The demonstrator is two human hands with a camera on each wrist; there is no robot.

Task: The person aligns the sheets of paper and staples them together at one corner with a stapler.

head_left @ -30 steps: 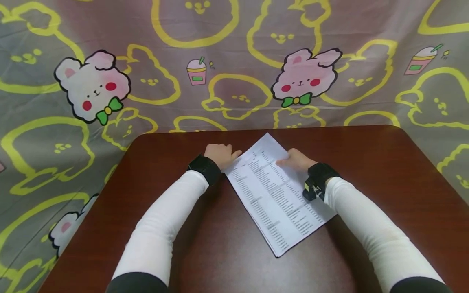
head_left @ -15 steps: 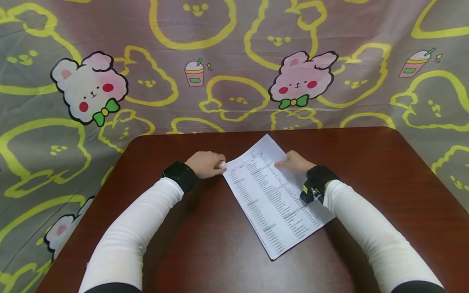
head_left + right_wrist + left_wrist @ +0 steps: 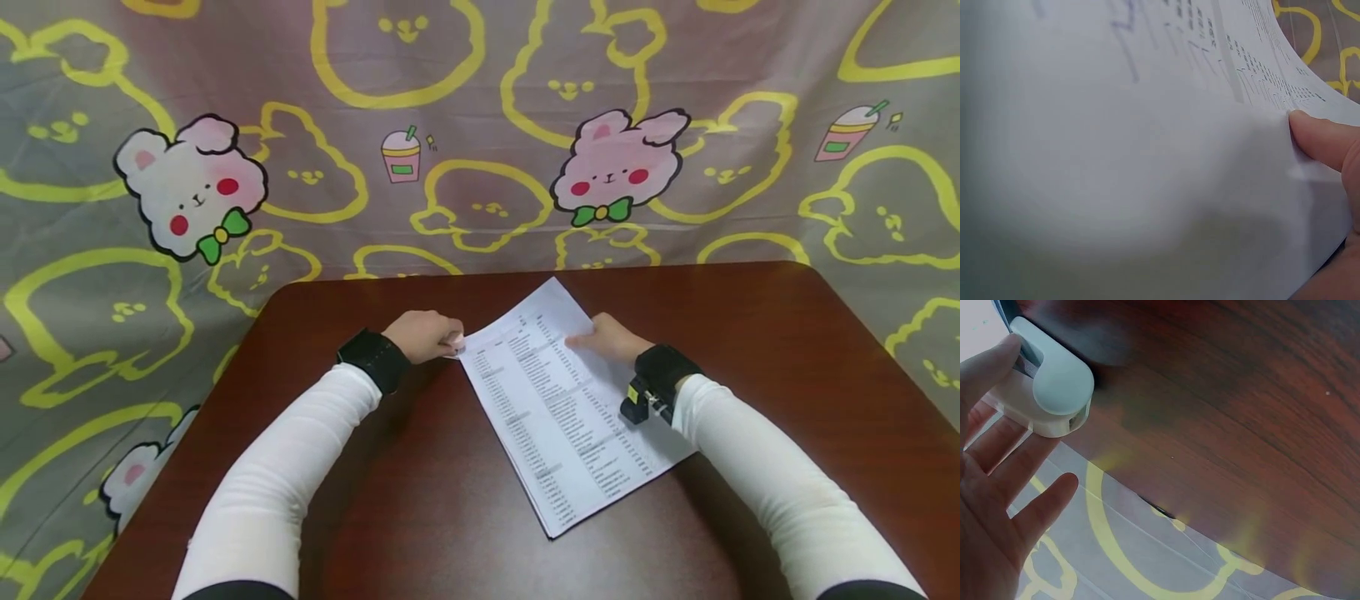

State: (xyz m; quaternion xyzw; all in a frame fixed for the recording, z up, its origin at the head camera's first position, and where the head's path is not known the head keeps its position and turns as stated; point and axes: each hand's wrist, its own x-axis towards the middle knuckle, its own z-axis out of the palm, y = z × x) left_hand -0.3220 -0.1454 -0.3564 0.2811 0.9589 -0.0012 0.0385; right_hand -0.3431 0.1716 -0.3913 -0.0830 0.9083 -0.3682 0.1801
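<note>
A stack of white printed sheets (image 3: pixel 558 417) lies at a slant over the middle of the table, its far end lifted and curved. At its left corner, my left hand (image 3: pixel 422 335) grips a small white stapler (image 3: pixel 1063 387), thumb on top and fingers beneath. The paper's corner (image 3: pixel 979 325) reaches to the stapler in the left wrist view. On the stack's right edge my right hand (image 3: pixel 613 337) holds the sheets, with the thumb (image 3: pixel 1319 137) on the printed face and the other fingers mostly hidden behind the paper.
The dark brown wooden table (image 3: pixel 435 517) has rounded far corners. Behind it hangs a grey-pink cloth (image 3: pixel 480 125) with yellow outlines and cartoon rabbits. Black wrist straps with cameras sit on both wrists, the right one (image 3: pixel 637 404) overlapping the paper.
My left hand has shifted left and slightly nearer, from over the paper's left corner to beside it, and the stapler's end now shows there. The right hand keeps its hold on the sheets.
</note>
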